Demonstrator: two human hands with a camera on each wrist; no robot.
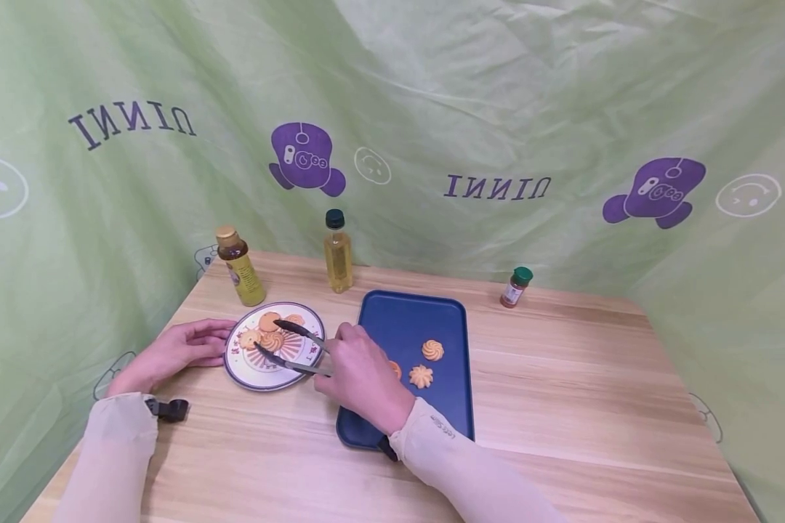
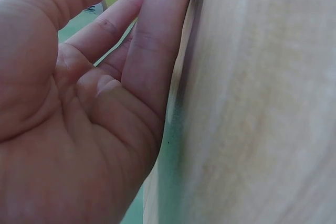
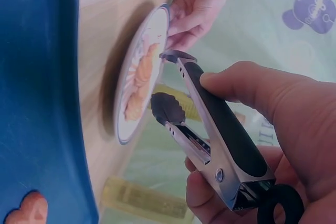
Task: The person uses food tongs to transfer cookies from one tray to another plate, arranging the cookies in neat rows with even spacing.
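Observation:
My right hand [image 1: 360, 374] grips a pair of metal tongs [image 1: 294, 349] with black handles [image 3: 220, 124]. Their tips are spread just above the round patterned plate [image 1: 251, 370], which carries several orange cookies [image 1: 271, 330]. My left hand [image 1: 176, 349] rests flat on the table with straight fingers [image 2: 152, 51] touching the plate's left rim [image 3: 157, 24]. To the right lies a blue tray [image 1: 399, 319] with three cookies [image 1: 432, 350], one partly hidden behind my right hand.
A brown-capped bottle [image 1: 238, 265] and a yellow oil bottle [image 1: 337, 250] stand behind the plate. A small spice jar [image 1: 515, 287] stands at the back right. Green printed cloth [image 1: 497, 109] walls in the wooden table [image 1: 595, 378].

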